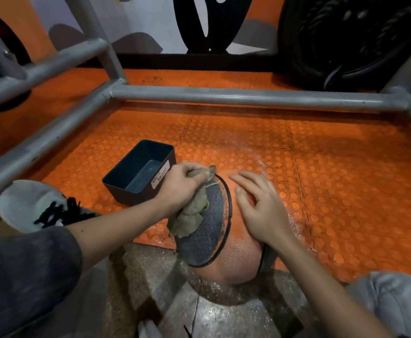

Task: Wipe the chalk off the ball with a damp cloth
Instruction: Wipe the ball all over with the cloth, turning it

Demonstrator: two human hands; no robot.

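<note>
The left hand point(180, 185) grips a bunched cloth point(190, 217) against the ball point(233, 261), which sits on the floor point(326, 167) between the hands, while the right hand point(260, 211) lies flat, fingers spread, on it (apparently to stop it rolling).

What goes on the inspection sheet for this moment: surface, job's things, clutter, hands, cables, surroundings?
Surface: orange studded mat with pale specks right of the ball; speckled stone floor nearer the person.
Job's things: orange and grey ball on the floor; olive cloth bunched against its grey panel.
Clutter: dark open bin labelled waste basket, on the mat left of the ball.
Hands: left hand grips the cloth; right hand rests flat on the ball, fingers straight.
Cables: nothing seen.
Surroundings: grey pipe frame round the mat; black coil far right, rope or tyre, cannot tell; painted wall behind.
</note>
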